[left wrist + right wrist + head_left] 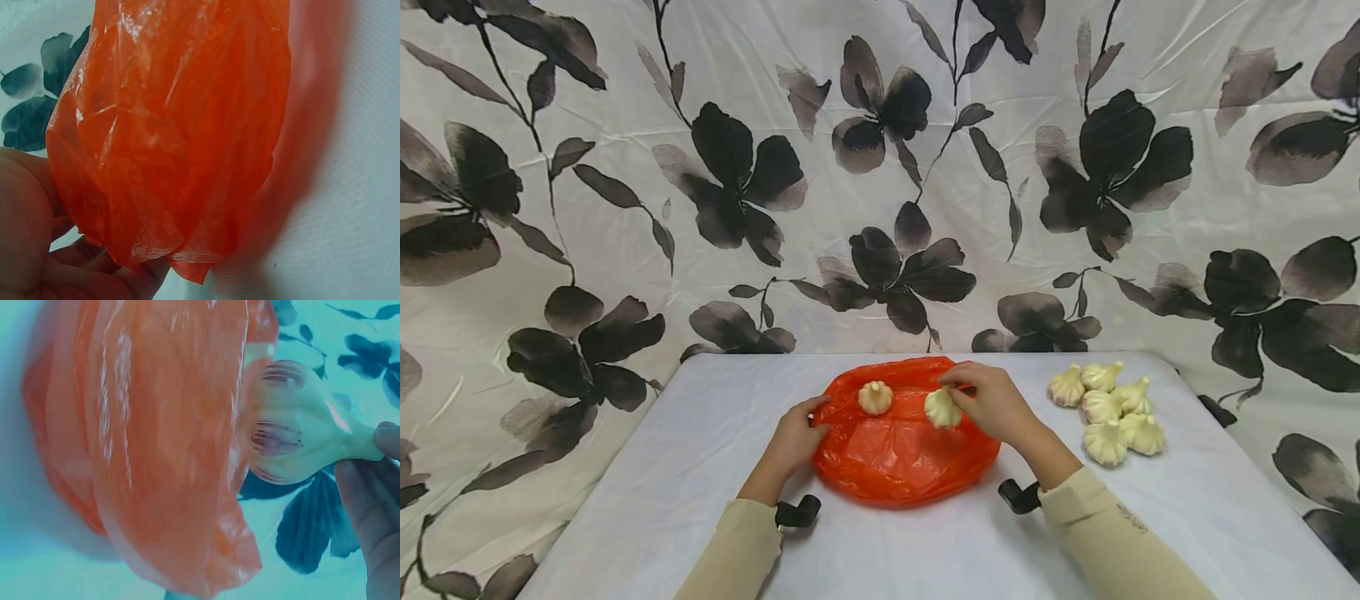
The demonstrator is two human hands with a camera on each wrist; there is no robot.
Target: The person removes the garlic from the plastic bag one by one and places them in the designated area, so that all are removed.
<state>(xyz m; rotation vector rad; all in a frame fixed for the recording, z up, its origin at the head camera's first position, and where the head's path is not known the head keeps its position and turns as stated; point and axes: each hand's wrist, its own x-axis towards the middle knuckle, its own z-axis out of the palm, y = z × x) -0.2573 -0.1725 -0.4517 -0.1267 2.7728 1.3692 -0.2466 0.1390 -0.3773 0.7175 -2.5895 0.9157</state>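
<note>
A red plastic bag (pixel 887 454) lies spread with its mouth up in the middle of the table. My left hand (pixel 800 431) grips its left edge; in the left wrist view the fingers (pixel 94 275) curl at the rim of the thin plastic. Pinched by its stem in my right hand (pixel 992 402), a garlic bulb (pixel 942 408) hangs over the right part of the bag. The right wrist view shows this bulb (pixel 294 425) with purple streaks, right at the bag's rim. Another garlic bulb (pixel 875 397) sits inside the bag, toward the back left.
Several garlic bulbs (pixel 1103 407) are grouped on the white-covered table (pixel 700 467) to the right of the bag. Behind the table hangs a white cloth with dark flowers (pixel 880 192). Each wrist carries a small black camera.
</note>
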